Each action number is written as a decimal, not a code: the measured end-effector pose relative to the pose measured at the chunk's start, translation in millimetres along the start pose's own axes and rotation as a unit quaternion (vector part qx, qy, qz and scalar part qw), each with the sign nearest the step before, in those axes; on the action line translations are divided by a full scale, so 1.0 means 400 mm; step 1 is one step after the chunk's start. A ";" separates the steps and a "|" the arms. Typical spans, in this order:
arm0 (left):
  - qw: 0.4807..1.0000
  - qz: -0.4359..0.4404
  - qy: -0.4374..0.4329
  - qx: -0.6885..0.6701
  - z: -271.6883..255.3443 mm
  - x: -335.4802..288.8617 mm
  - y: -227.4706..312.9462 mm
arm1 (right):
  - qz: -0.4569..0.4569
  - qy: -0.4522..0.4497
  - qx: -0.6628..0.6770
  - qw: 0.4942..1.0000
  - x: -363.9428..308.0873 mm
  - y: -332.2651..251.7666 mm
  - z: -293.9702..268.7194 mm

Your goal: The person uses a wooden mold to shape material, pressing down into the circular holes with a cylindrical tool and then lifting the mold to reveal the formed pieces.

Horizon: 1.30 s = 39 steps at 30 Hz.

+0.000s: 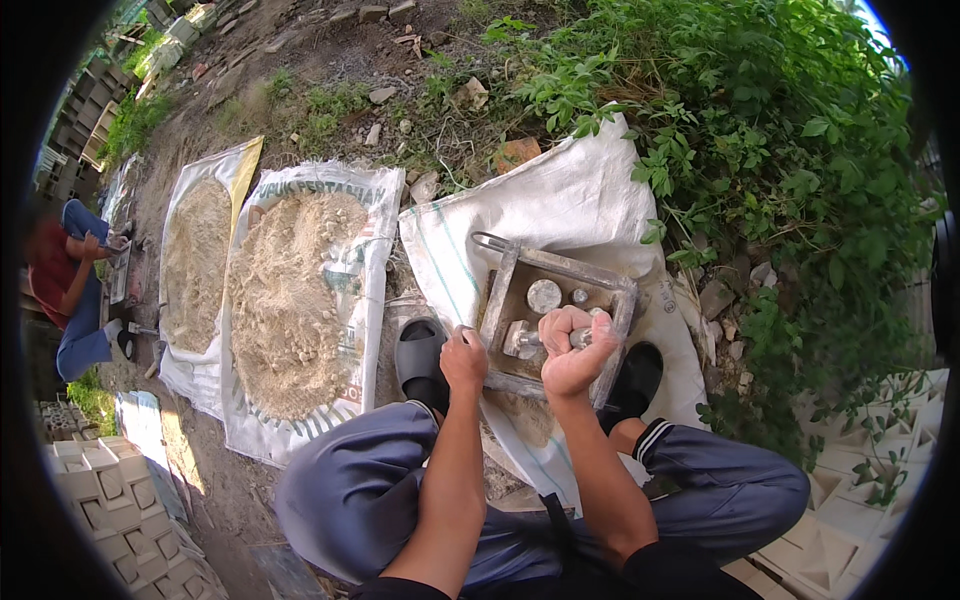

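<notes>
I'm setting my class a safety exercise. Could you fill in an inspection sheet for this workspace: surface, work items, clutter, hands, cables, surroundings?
Surface: white sack, creased, under the box-like frame.
Work items: round pale pieces inside the frame.
Clutter: loose stones right of the sack.
Hands: right hand grips a pale tool; left hand curled at the frame's left side, contents unclear.
Cables: nothing seen.
Surroundings: sandy heaps left; another person beyond; plants right.

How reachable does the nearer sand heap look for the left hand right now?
Likely yes: the left hand is by the square frame, and only the slippered left foot seems to lie between it and the nearer sand heap, apparently low enough to reach over.
</notes>
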State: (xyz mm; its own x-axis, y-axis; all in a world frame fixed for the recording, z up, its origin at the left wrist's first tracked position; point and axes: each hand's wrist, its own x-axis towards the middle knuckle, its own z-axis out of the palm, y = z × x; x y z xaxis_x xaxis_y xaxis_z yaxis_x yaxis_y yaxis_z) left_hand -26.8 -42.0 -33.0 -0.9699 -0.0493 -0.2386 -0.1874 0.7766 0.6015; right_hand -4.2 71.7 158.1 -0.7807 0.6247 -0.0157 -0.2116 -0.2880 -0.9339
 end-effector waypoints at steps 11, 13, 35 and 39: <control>1.000 0.011 0.026 0.006 -0.003 -0.018 0.029 | -0.013 -0.035 -0.007 0.999 0.017 0.034 -0.039; 1.000 -0.011 -0.006 -0.018 -0.019 -0.006 0.025 | 0.015 -0.027 -0.006 0.999 0.030 0.022 -0.024; 1.000 0.007 0.013 -0.015 0.003 -0.007 -0.001 | 0.008 -0.021 -0.048 0.999 0.007 0.007 -0.009; 1.000 0.014 0.023 -0.005 0.004 0.000 0.006 | -0.024 0.005 0.022 0.999 -0.008 -0.002 -0.007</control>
State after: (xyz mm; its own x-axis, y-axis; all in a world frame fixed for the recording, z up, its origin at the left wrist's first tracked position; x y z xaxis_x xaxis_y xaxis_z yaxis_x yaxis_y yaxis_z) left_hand -26.9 -39.0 -32.7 -0.9810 -0.0561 -0.1858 -0.1608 0.7712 0.6160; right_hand 0.1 72.1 157.9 -0.7629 0.6461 0.0244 -0.2743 -0.2892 -0.9171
